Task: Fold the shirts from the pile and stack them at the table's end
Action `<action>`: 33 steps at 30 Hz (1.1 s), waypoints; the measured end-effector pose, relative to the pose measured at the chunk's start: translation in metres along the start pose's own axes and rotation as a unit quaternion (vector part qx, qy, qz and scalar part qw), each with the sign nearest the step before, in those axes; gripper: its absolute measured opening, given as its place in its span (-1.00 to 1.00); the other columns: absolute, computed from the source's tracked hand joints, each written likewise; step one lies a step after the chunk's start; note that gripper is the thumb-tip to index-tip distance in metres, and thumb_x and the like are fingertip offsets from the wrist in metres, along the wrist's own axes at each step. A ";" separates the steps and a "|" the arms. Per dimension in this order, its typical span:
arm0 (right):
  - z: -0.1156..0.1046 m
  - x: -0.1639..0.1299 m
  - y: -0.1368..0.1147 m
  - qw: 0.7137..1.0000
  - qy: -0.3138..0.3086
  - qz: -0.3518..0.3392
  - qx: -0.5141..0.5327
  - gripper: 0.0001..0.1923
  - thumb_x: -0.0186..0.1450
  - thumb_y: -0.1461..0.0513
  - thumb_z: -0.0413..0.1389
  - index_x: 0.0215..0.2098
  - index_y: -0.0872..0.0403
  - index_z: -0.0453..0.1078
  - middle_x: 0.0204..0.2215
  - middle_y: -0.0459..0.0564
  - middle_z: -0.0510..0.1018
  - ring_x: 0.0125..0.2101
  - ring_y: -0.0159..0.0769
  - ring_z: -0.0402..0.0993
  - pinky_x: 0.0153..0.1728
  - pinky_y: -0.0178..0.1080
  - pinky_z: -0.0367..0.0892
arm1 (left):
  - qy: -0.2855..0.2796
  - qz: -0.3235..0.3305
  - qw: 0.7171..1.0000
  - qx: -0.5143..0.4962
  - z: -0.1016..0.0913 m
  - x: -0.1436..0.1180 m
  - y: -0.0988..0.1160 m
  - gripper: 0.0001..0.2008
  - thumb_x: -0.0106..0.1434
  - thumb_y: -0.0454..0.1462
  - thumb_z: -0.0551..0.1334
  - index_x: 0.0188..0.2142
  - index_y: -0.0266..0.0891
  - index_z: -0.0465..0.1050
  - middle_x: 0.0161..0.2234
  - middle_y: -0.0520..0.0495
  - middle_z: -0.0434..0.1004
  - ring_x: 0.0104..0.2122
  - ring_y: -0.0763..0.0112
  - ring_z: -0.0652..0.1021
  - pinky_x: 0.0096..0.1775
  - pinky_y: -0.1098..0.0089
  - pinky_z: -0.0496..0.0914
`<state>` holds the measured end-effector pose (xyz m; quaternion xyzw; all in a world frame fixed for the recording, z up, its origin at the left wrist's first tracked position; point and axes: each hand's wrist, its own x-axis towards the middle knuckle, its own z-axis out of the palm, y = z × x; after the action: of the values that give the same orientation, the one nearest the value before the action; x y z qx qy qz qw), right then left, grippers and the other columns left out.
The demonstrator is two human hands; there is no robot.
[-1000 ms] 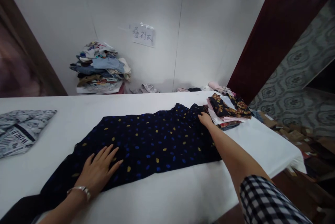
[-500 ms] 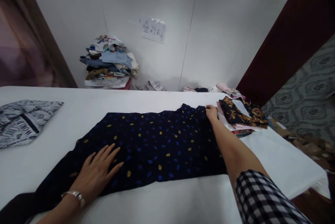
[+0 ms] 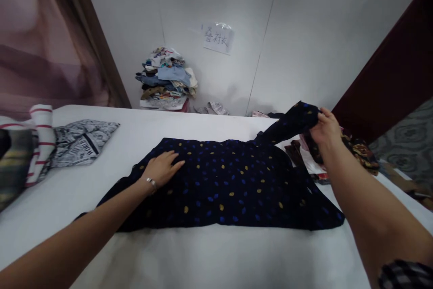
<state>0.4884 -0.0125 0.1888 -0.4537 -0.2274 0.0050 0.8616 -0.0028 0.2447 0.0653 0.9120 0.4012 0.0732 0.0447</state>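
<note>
A dark navy garment (image 3: 223, 185) with blue and yellow spots is spread across the white worktop (image 3: 203, 257), its long axis running left to right in front of the person. The left hand (image 3: 162, 168) is laid flat on the cloth near its left-centre, fingers extended and palm down; nothing is clasped by it, the fabric is only pressed. The right hand (image 3: 325, 127) is raised at the far right end, and its grip is closed on that end of the garment, which is lifted clear of the worktop and drawn up into a peak. From this grip the rest of the cloth lies down and to the left, toward the flat left hand, so the held end is much nearer the right hand than the left.

Just beneath and beyond the right hand a stack of folded patterned clothes (image 3: 361, 151) is seen, partly hidden by the lifted cloth. At the left a grey printed garment (image 3: 81, 142) is laid, on which the word "WORLD" can be read upside down; beside it, red-and-white striped fabric (image 3: 40, 140) is seen. Against the wall a pile of mixed clothes (image 3: 167, 79) is heaped, and above it a paper sign (image 3: 218, 38) is taped, bearing handwritten Chinese characters that appear to read 叠衬衣.
</note>
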 end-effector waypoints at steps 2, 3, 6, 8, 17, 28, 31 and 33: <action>0.008 0.005 -0.020 0.999 0.028 0.019 0.004 -0.71 0.11 0.53 0.01 -0.32 0.09 0.37 -0.48 -0.13 0.48 -0.45 -0.44 0.46 -0.26 -0.26 0.37 | 0.001 0.006 1.000 0.016 -0.001 0.040 0.003 -0.42 0.30 -0.01 -0.01 0.20 -0.26 0.29 0.26 -0.27 0.22 0.25 0.06 0.24 0.18 0.04 0.17; 0.012 0.006 -0.029 0.999 0.043 0.023 0.003 -0.70 0.12 0.55 0.00 -0.32 0.09 0.37 -0.49 -0.14 0.48 -0.45 -0.46 0.46 -0.27 -0.28 0.37 | -0.005 0.008 1.000 0.024 0.000 0.058 0.003 -0.44 0.30 -0.04 -0.01 0.21 -0.25 0.27 0.28 -0.28 0.19 0.26 0.05 0.22 0.18 0.02 0.15; 0.019 0.013 -0.052 0.997 0.078 -0.003 0.013 -0.66 0.13 0.59 -0.05 -0.36 0.12 0.39 -0.51 -0.14 0.47 -0.48 -0.48 0.45 -0.33 -0.33 0.36 | -0.031 0.002 0.998 0.048 0.012 0.101 0.002 -0.49 0.34 -0.13 -0.07 0.22 -0.21 0.23 0.30 -0.27 0.15 0.28 0.08 0.17 0.17 -0.01 0.14; 0.018 0.019 -0.062 0.997 0.080 -0.011 0.013 -0.63 0.13 0.61 -0.09 -0.36 0.13 0.40 -0.51 -0.13 0.47 -0.49 -0.48 0.44 -0.37 -0.33 0.36 | -0.044 0.003 0.997 0.057 0.020 0.118 0.000 -0.50 0.34 -0.17 -0.09 0.22 -0.17 0.23 0.29 -0.25 0.18 0.27 0.09 0.19 0.16 -0.03 0.14; 0.020 0.031 -0.068 1.000 0.014 -0.019 0.007 -0.58 0.12 0.63 -0.10 -0.25 0.18 0.42 -0.54 -0.18 0.42 -0.58 -0.55 0.38 -0.38 -0.28 0.33 | -0.056 0.038 0.993 0.093 0.000 0.136 -0.003 -0.77 0.10 -0.30 0.12 -0.31 -0.20 0.53 -0.14 -0.23 0.60 -0.05 0.08 0.50 0.03 0.12 0.23; 0.021 -0.103 -0.177 0.979 -0.091 -0.183 -0.009 -0.45 0.19 0.61 -0.09 -0.29 -0.11 0.51 -0.09 -0.18 0.55 -0.04 -0.49 0.45 -0.13 -0.23 0.45 | 0.023 0.070 0.992 0.103 -0.052 0.062 -0.008 -0.59 0.21 -0.29 0.00 0.03 -0.21 0.38 -0.14 -0.13 0.59 -0.12 0.22 0.52 0.04 0.27 0.24; 0.001 -0.147 -0.194 0.972 -0.036 -0.221 -0.069 -0.50 0.19 0.52 0.05 -0.18 -0.21 0.49 0.06 -0.17 0.48 0.13 -0.29 0.32 -0.16 -0.11 0.48 | 0.024 0.139 0.982 0.124 -0.054 0.032 -0.005 -0.55 0.16 -0.37 0.02 0.03 -0.23 0.40 -0.06 -0.19 0.52 -0.10 0.20 0.51 0.05 0.22 0.22; -0.019 -0.169 -0.199 0.950 -0.002 -0.264 -0.165 -0.56 0.21 0.38 0.15 -0.05 -0.26 0.44 0.14 -0.14 0.41 0.20 -0.15 0.23 -0.15 0.04 0.48 | 0.023 0.178 0.974 0.141 -0.052 0.009 -0.003 -0.62 0.17 -0.38 0.01 -0.07 -0.25 0.47 -0.12 -0.22 0.51 -0.17 0.19 0.52 -0.01 0.20 0.26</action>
<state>0.3053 -0.1805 0.2708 -0.5129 -0.3386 -0.2592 0.7450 -0.0073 0.2548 0.1171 0.9640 0.2395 0.0438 -0.1068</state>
